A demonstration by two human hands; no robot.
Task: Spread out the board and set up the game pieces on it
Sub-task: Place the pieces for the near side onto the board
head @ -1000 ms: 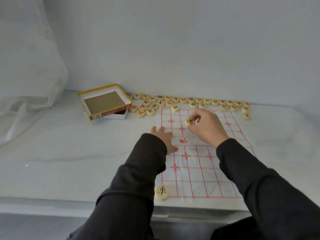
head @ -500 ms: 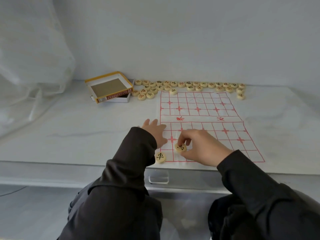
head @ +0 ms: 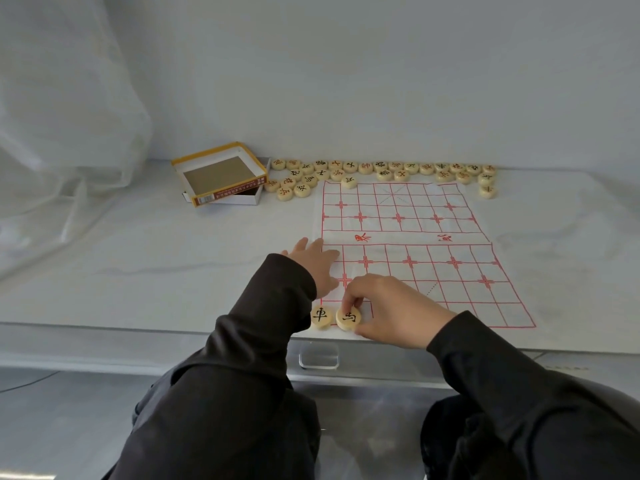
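Brought down to lower-left corner of board (head: 433,233), beside first piece (head: 321,317): second piece (head: 348,318), pinched by right hand (head: 391,310); left hand (head: 317,265) flat, fingers spread.

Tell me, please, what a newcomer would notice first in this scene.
The eye goes first to the right hand, which pinches a round piece at the near left corner of the red-lined board, beside a second piece. The left hand rests flat on the board's left edge. Along the far wall lies a row of unplaced pieces, next to an open yellow box.
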